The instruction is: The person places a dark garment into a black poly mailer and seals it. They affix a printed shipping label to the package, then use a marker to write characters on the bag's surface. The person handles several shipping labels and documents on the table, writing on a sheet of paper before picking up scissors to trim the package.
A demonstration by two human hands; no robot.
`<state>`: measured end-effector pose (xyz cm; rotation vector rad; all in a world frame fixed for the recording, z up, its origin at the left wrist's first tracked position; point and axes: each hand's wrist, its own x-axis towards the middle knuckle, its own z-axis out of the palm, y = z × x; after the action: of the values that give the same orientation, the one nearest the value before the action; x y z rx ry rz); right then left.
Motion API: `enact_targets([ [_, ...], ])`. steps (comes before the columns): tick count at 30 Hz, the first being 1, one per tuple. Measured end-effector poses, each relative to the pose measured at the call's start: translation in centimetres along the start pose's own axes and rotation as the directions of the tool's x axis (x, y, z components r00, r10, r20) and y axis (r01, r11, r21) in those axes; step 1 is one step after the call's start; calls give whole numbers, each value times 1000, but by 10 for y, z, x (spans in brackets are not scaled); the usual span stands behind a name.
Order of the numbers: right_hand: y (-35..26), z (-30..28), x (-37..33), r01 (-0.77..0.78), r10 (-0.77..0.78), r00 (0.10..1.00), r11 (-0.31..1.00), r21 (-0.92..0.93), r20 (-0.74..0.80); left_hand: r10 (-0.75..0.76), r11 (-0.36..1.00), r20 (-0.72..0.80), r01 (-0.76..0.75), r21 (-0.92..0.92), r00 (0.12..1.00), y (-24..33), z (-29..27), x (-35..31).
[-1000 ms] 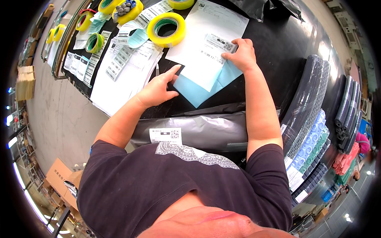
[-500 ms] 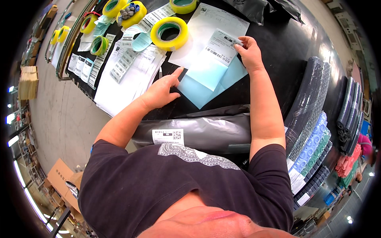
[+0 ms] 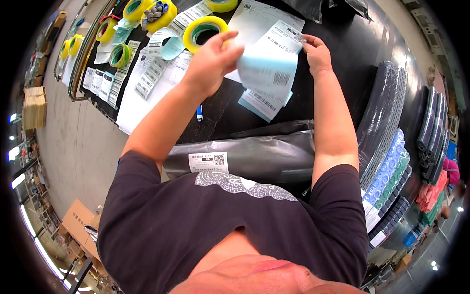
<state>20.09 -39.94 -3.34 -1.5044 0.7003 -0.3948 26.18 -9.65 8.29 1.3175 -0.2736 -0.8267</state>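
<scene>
A folded strip of shipping labels (image 3: 269, 63), white with printed codes and a light blue backing, hangs over the black table (image 3: 215, 120), its middle blurred. My right hand (image 3: 317, 51) pinches the strip's upper right corner between thumb and fingers. At the strip's left edge, my left hand (image 3: 213, 61) is raised with thumb and forefinger apart; nothing shows between them. Below the strip lies a grey plastic-wrapped parcel (image 3: 267, 154) bearing a white label (image 3: 209, 161), close against my body. A white printed sheet (image 3: 245, 19) lies partly under the strip.
Yellow tape rolls (image 3: 188, 34) and paper stacks (image 3: 125, 105) cover the table's left side. A blue-capped pen (image 3: 199, 112) lies by my left forearm. Wrapped dark rolls (image 3: 382, 103) and folded patterned goods (image 3: 387, 161) line the right edge. Black plastic (image 3: 308, 9) sits at the far side.
My left hand has risen and moved up and right, beside the strip. The strip has lifted and unfolded, showing more printed labels. My right hand has shifted slightly up and right.
</scene>
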Motion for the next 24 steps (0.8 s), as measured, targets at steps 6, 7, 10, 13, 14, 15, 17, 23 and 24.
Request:
enact_targets([
  [6,-31,-33,-58,-3,-9,971,999,50,238,-4,953,-121,-33,-302,993,-3,30,81],
  [7,-36,-40,-73,-133,68,920,981,143,387,-10,953,-117,-26,-301,993,-4,36,91],
  [10,-29,-24,-110,-114,117,850,993,-38,514,-6,942,-120,-34,-333,993,-24,34,127],
  [13,-18,-5,-114,-153,192,927,978,-142,323,-76,923,-123,23,-384,990,-33,29,134],
  [14,-14,-7,-110,-186,207,924,978,-94,320,-83,917,-101,37,-396,991,-24,36,118],
  [15,-11,-11,-105,-219,222,921,975,-46,319,-90,912,-81,50,-407,993,-19,37,109],
  [17,-12,-8,-104,-270,232,917,960,78,326,-75,976,21,78,-201,997,-33,14,98],
  [23,-17,-10,-106,-378,278,903,877,296,327,-182,936,141,127,329,973,-63,-3,42],
  [24,-13,-13,-104,-387,283,898,873,298,336,-162,936,167,97,339,973,-71,-6,39],
])
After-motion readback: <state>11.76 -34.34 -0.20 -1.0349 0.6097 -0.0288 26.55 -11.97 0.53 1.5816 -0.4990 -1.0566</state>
